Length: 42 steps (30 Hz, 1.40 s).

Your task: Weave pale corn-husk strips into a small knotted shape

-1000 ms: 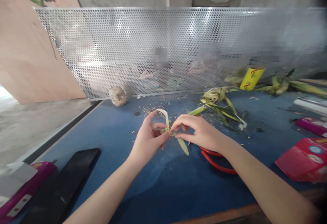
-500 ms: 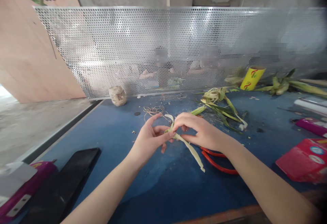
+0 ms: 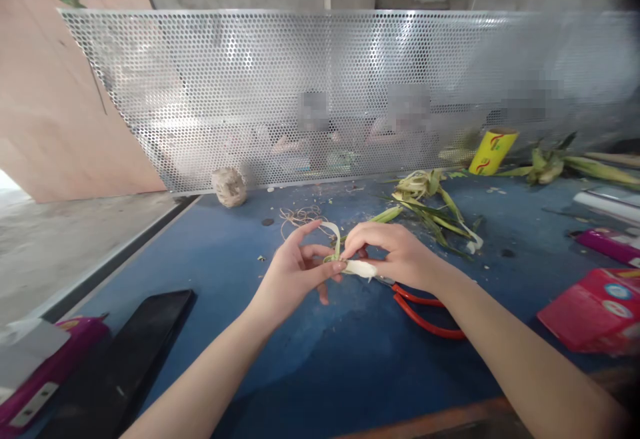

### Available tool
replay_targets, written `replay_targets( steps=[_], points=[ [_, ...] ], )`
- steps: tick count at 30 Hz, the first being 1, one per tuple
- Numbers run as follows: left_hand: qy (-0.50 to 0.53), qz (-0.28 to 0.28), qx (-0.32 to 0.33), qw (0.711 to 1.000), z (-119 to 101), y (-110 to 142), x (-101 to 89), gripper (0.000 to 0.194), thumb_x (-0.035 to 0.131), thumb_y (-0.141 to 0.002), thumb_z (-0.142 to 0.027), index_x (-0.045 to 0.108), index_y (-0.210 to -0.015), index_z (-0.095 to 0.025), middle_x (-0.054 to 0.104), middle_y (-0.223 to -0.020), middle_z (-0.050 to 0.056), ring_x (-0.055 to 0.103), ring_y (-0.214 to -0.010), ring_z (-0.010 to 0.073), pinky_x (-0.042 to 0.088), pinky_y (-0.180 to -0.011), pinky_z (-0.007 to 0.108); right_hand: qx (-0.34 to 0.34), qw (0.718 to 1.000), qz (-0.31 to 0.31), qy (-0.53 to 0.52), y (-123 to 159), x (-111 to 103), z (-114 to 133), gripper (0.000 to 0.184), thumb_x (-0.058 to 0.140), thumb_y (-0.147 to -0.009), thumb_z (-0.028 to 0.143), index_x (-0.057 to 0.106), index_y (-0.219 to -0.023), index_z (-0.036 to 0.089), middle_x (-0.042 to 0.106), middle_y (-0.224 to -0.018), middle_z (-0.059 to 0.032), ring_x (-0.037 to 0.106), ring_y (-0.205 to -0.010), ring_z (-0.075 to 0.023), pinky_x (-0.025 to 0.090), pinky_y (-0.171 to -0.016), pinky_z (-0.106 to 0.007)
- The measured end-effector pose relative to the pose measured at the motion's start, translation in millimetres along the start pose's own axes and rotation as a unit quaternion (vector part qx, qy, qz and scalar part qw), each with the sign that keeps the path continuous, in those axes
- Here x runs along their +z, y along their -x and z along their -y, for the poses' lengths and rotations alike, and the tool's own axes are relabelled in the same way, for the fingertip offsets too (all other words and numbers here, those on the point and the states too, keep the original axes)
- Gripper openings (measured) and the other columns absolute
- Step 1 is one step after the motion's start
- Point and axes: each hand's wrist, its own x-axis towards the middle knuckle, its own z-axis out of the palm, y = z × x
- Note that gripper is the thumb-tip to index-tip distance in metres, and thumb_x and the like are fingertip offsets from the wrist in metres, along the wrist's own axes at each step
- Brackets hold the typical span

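Note:
A pale strip of corn husk point(image 3: 361, 269) is pinched in my left hand point(image 3: 300, 262), between thumb and fingers. One end curls up in a loop above the fingertips; a short white end points right. My right hand point(image 3: 393, 252) is closed on the same strip at the middle, its fingertips meeting those of the left. Just beyond the left fingers lies a tangle of thin twine point(image 3: 303, 217). Red-handled scissors point(image 3: 425, 322) rest on the blue table beneath my right wrist, their blades mostly hidden by the hand.
Loose green husks point(image 3: 430, 202) lie behind my right hand. A perforated metal screen point(image 3: 250, 92) crosses the table's back, people blurred behind it. A yellow roll point(image 3: 493, 152) and twine ball point(image 3: 229, 187) stand near it. A black phone point(image 3: 135, 352) lies left, a red box point(image 3: 590, 312) right.
The strip's long tail, which hung down to the right, now shows as a short, wide white end by my right fingers. Both hands stay in nearly the same place.

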Motion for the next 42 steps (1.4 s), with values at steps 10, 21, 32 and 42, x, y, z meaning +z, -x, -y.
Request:
replay_targets(
  steps=[10, 21, 32, 42],
  points=[
    [0.011, 0.027, 0.003, 1.0, 0.3, 1.4, -0.4, 0.074, 0.073, -0.065, -0.013, 0.033, -0.128, -0.016, 0.064, -0.078, 0.002, 0.064, -0.063, 0.0171, 0.051, -0.036, 0.022, -0.016, 1.0, -0.021, 0.01, -0.2, -3.5, 1.4, 0.009, 0.059, -0.082, 0.018, 0.061, -0.074, 0.019, 0.066, -0.079, -0.0036, 0.061, -0.078, -0.0148, 0.047, -0.071, -0.028],
    [-0.038, -0.008, 0.036, 0.999, 3.4, 1.8, 1.1, 0.072, 0.071, -0.066, -0.015, 0.036, -0.128, -0.017, 0.062, -0.084, 0.002, 0.057, -0.06, 0.0113, 0.047, -0.038, 0.019, 0.072, 0.996, -0.02, -0.045, -1.2, -0.1, -1.4, 0.011, 0.065, -0.076, 0.019, 0.058, -0.068, 0.017, 0.063, -0.077, -0.0023, 0.058, -0.072, -0.0131, 0.046, -0.066, -0.026],
    [-0.07, -0.011, 0.086, 0.994, 5.3, 2.5, 2.2, 0.066, 0.07, -0.066, -0.017, 0.037, -0.123, -0.019, 0.063, -0.087, 0.005, 0.059, -0.073, 0.0171, 0.047, -0.038, 0.018, 0.271, 0.938, -0.069, -0.205, -4.3, 8.5, -1.0, 0.02, 0.073, -0.066, 0.027, 0.056, -0.064, 0.015, 0.06, -0.06, 0.0006, 0.052, -0.051, -0.0083, 0.04, -0.049, -0.022],
    [-0.058, -0.052, 0.068, 0.995, 5.9, 2.3, 2.8, 0.051, 0.067, -0.073, -0.026, 0.043, -0.116, -0.015, 0.062, -0.069, -0.001, 0.047, -0.044, 0.0074, 0.041, -0.032, 0.017, 0.257, 0.957, -0.044, -0.127, -1.7, 15.8, -0.1, 0.027, 0.072, -0.068, 0.035, 0.052, -0.065, 0.017, 0.057, -0.058, 0.0023, 0.05, -0.052, -0.0092, 0.038, -0.05, -0.022]
  ],
)
